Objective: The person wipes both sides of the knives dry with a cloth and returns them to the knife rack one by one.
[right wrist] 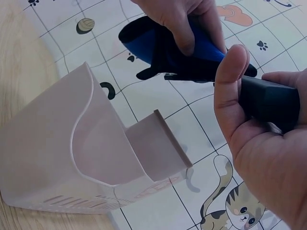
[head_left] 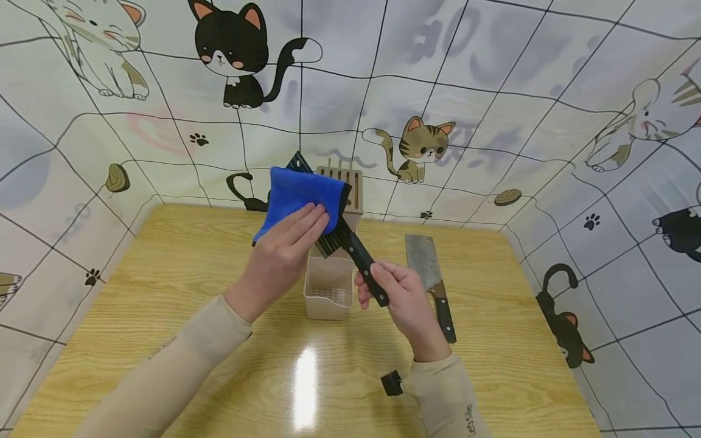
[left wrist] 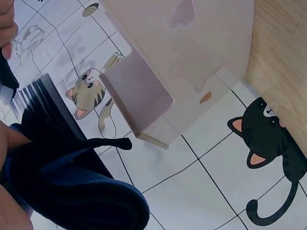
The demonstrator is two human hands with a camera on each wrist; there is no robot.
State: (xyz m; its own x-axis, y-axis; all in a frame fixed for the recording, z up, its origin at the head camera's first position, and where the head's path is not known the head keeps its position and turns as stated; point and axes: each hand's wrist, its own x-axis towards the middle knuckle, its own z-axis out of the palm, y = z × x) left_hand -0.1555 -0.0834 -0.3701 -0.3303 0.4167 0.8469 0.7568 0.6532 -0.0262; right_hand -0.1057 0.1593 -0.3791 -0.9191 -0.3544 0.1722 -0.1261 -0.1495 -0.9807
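My right hand (head_left: 402,298) grips the black riveted handle of a kitchen knife (head_left: 364,261), which points up and to the left. A blue cloth (head_left: 303,191) with black edging is folded over its dark, striped-looking blade, hiding most of it. My left hand (head_left: 287,243) holds the cloth against the blade, fingers on one side and thumb on the other, as the right wrist view shows. Below the blade stands a pale plastic knife holder (head_left: 328,307) with a slotted top at the back. A cleaver (head_left: 424,261) with a black and brown handle lies right of the right hand.
The wooden table (head_left: 219,377) carries the holder and cleaver. Cat-patterned sheeting (head_left: 339,91) rises behind it and at both sides. A small black block (head_left: 391,383) is at the right cuff.
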